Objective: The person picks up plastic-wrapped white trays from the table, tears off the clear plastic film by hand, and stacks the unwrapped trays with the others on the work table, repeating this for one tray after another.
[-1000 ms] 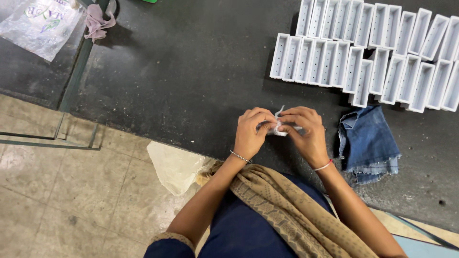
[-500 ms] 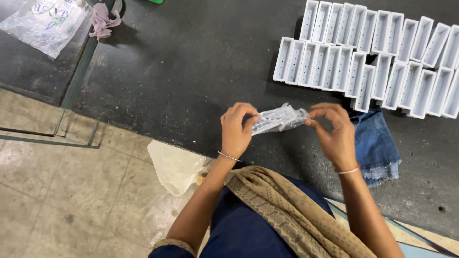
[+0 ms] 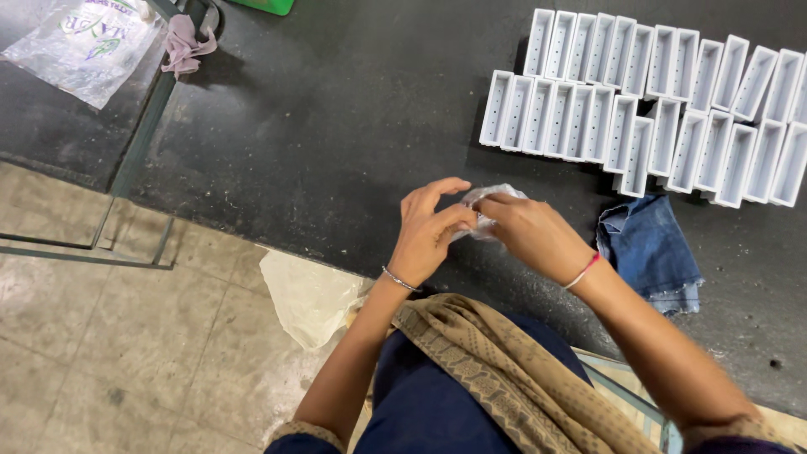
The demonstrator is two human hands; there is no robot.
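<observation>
Head view, was it? What did your hands have between them?

— Yes, looking straight down. I held a small crumpled piece of clear plastic wrap (image 3: 494,207) above the near edge of the dark tabletop (image 3: 336,126). My left hand (image 3: 430,231) pinched its left end, thumb and forefinger closed on it, the other fingers (image 3: 437,187) arched above. My right hand (image 3: 531,235) closed over it from the right, fingertips pressed onto the wrap, so both hands met around it.

— Could you see all of it?

— No. Only a bunched top showed above my knuckles; whether anything sat inside the wrap, I could not tell.

— And round about?

— A folded scrap of blue denim cloth (image 3: 651,250) lay just beside my right wrist. Farther up the table stood two rows of white oblong plastic trays (image 3: 639,105), well apart from my hands. At the far left corner lay a clear printed plastic bag (image 3: 80,46) and a crumpled pink rag (image 3: 183,46).
</observation>
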